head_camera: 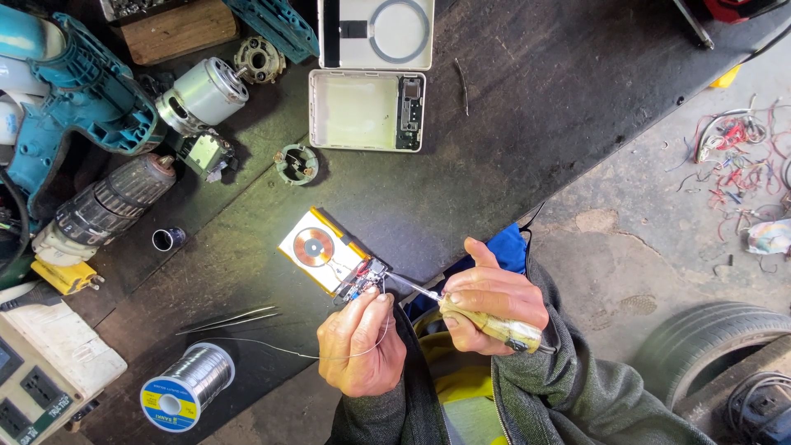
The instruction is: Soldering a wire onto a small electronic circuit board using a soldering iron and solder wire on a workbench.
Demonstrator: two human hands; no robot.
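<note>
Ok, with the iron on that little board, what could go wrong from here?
1. The left hand pinches the solder wire right beside the soldering iron tip: fingers could get burnt.
2. The circuit board adjoins the flat pack with the copper coil: stray heat or solder might damage it.
3. The solder spool sits loose, so tugging could roll it.

Teal drill housing [58,91] cut off at left edge, tyre [709,346] partly out of frame, circuit board [362,278] details too small
</note>
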